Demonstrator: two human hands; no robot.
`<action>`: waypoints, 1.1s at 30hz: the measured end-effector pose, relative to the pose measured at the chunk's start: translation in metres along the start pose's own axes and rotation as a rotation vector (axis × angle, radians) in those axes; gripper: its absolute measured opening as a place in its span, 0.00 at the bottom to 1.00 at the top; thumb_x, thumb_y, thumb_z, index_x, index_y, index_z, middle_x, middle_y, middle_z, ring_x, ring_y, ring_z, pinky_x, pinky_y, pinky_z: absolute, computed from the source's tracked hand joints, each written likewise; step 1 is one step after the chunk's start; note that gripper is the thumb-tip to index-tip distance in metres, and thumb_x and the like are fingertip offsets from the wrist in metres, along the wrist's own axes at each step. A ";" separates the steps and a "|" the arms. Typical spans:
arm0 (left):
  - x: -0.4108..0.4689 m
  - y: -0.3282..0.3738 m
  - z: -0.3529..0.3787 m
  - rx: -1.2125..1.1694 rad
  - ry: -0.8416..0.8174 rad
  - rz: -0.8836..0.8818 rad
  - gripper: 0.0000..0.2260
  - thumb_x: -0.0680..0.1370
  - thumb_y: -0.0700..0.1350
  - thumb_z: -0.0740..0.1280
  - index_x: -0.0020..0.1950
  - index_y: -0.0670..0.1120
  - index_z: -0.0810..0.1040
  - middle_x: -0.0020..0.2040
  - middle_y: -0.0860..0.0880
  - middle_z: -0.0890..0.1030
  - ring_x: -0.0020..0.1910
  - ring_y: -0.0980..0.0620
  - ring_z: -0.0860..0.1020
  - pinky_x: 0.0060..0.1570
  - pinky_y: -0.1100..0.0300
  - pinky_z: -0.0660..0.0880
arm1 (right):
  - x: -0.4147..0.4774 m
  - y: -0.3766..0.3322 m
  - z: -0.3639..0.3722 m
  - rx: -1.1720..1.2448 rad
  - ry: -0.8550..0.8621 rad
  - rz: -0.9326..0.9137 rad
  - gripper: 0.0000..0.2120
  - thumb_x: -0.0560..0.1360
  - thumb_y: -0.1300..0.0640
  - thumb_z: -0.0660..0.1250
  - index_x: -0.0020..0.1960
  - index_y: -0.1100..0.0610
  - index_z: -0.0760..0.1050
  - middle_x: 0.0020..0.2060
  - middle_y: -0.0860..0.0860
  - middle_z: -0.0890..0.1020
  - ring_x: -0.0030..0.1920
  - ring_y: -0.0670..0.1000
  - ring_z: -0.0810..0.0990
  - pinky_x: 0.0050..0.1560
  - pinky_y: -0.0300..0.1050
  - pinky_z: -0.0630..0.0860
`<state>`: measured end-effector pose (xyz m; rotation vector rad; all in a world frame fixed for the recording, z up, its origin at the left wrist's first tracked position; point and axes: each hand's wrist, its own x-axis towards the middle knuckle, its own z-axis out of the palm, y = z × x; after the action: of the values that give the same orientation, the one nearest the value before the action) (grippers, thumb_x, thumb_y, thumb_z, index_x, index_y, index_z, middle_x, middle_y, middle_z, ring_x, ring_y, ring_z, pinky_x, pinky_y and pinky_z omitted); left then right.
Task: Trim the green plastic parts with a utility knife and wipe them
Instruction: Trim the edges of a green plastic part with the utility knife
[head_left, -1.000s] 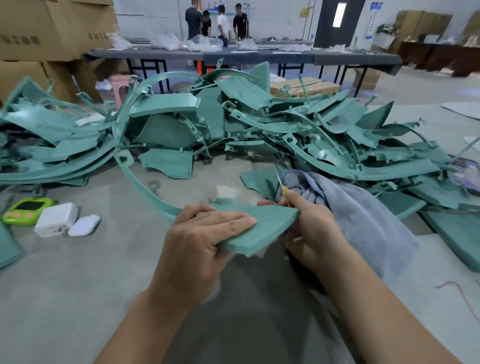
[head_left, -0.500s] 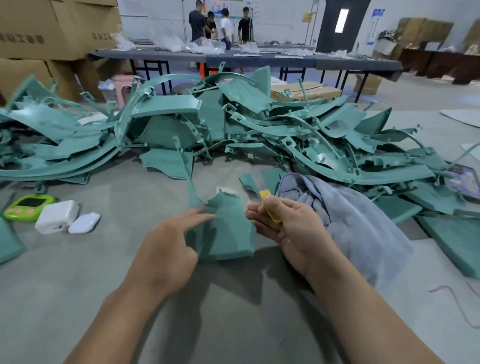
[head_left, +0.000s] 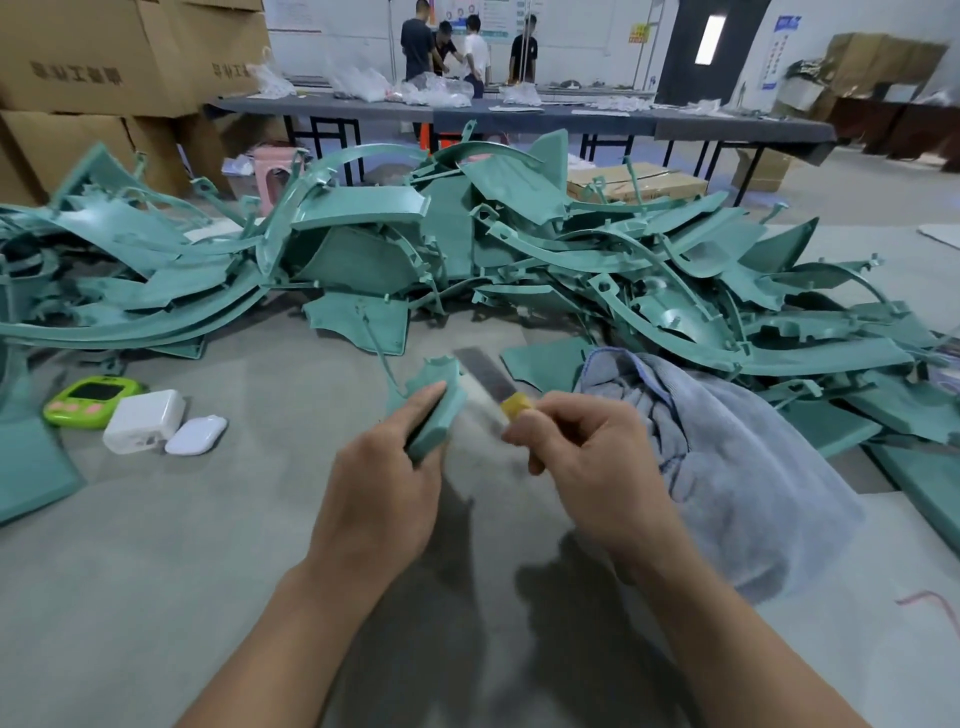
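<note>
**Part turned on edge, blade coming in**

I am watching the left hand (head_left: 384, 467) pinching the green part (head_left: 434, 402), now rotated edge-up above the table; the right hand (head_left: 587, 457) is gripping the utility knife (head_left: 491, 379), its blade now raised beside that edge; I am judging trimming to be resuming; the cloth (head_left: 727, 467) is lying just right, unused.

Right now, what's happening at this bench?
A person is trimming green plastic mouldings. The left hand grips a small green part, held up off the grey table. The right hand holds a utility knife, blade extended beside the part's edge. A grey cloth lies just right of the hands, and a big pile of green parts waits behind.
</note>
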<state>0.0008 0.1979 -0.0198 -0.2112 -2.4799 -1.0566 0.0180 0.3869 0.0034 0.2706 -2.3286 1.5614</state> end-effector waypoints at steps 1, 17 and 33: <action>0.001 -0.001 -0.001 0.001 0.002 -0.014 0.19 0.80 0.45 0.70 0.72 0.54 0.78 0.65 0.54 0.82 0.62 0.54 0.76 0.59 0.70 0.69 | -0.004 -0.003 0.004 -0.048 -0.052 -0.045 0.13 0.79 0.52 0.71 0.36 0.53 0.80 0.28 0.53 0.77 0.26 0.46 0.69 0.27 0.39 0.65; 0.002 -0.003 -0.010 -0.049 -0.023 0.016 0.18 0.79 0.36 0.69 0.66 0.49 0.82 0.55 0.52 0.86 0.53 0.50 0.80 0.48 0.87 0.62 | -0.008 -0.004 0.014 -0.096 -0.065 0.058 0.14 0.80 0.50 0.69 0.36 0.52 0.82 0.25 0.52 0.79 0.24 0.41 0.71 0.26 0.33 0.66; 0.001 -0.005 -0.007 -0.013 -0.071 0.047 0.20 0.79 0.38 0.69 0.69 0.55 0.80 0.61 0.55 0.84 0.59 0.55 0.78 0.56 0.77 0.69 | -0.006 -0.007 0.013 0.233 -0.089 0.091 0.12 0.79 0.55 0.70 0.39 0.59 0.84 0.33 0.58 0.84 0.27 0.55 0.84 0.30 0.46 0.78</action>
<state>0.0011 0.1893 -0.0178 -0.3148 -2.5188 -1.0638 0.0237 0.3722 0.0022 0.2976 -2.2521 1.9057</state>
